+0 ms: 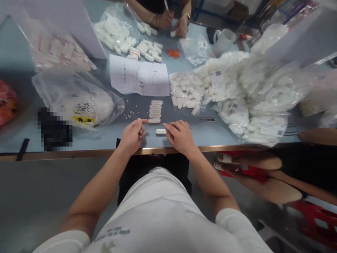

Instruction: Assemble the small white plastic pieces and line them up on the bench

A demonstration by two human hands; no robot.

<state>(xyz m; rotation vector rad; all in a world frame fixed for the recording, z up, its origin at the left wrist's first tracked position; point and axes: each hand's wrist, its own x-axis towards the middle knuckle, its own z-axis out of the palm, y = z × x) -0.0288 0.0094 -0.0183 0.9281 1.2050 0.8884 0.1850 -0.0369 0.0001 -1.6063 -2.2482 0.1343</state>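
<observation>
White plastic pieces lie in front of us on the blue-grey table (105, 138), four of them in a close column (155, 109) with a fifth piece (154, 120) just below, on our side. Our left hand (133, 135) has its index finger stretched out to the left end of that fifth piece, the other fingers curled in; we cannot tell whether the hand pinches anything. Our right hand (181, 135) is bent over the right end of a separate white piece (161, 131), which lies flat near the table's edge, its left part in the open; whether finger and thumb close on it is hidden from us. Tiny white bits (130, 113) are scattered left of the column, and beyond it we have a creased printed sheet (139, 75). To our left sits a clear bag (92, 109) with yellow and black print; to our right lie a slim dark tool (207, 119) and, past it, a heap of clear bags (252, 84) packed with white parts. Small orange parts (173, 53) rest across the table, near loose white pieces (149, 51), where a co-worker's hands (172, 24) hold a white, pen-like tool (166, 5) and a small white item (173, 33).
</observation>
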